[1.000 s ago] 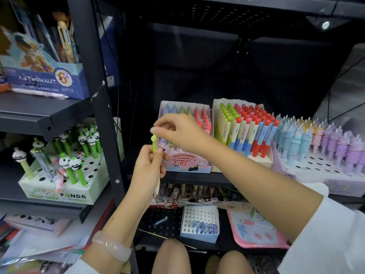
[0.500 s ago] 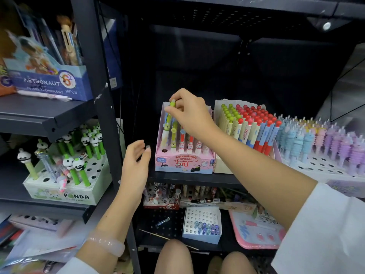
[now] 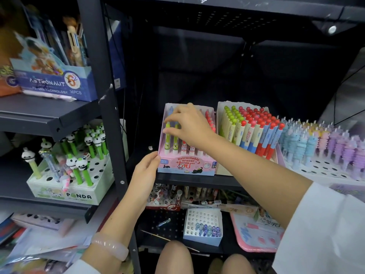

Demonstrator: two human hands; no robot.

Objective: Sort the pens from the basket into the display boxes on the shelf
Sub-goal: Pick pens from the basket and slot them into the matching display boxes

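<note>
A green pen point(image 3: 167, 135) stands upright in the leftmost slot of the pink display box point(image 3: 186, 165), which sits at the front edge of the middle shelf point(image 3: 197, 179), toward its left end. The right hand point(image 3: 190, 126) reaches over the box from the right, its fingers lightly curved and spread above the pens; the fingertips point(image 3: 166, 132) lie against the upper part of the green pen, but whether they pinch it or merely touch it cannot be told. A second green pen stands in the next slot, partly under the same hand, and red-topped pens fill the right side of the box. The left hand point(image 3: 145, 171) rests with straight fingers against the box's lower left corner, thumb tip touching the front left edge, holding nothing; a pale bracelet point(image 3: 110, 247) circles that wrist. Just beside the pink box to the right stands a cream box of green-capped and red-capped pens point(image 3: 250, 133), and further right a white perforated tray of pastel spiral pens point(image 3: 325, 143). On the neighbouring shelf unit to the left, a panda pen box point(image 3: 69, 186) sits near its shelf's front edge, with a blue astronaut box point(image 3: 55, 82) on the shelf above. Below the middle shelf lie a small white box with beaded pens point(image 3: 203, 226) and a pink tray point(image 3: 254, 234).
</note>
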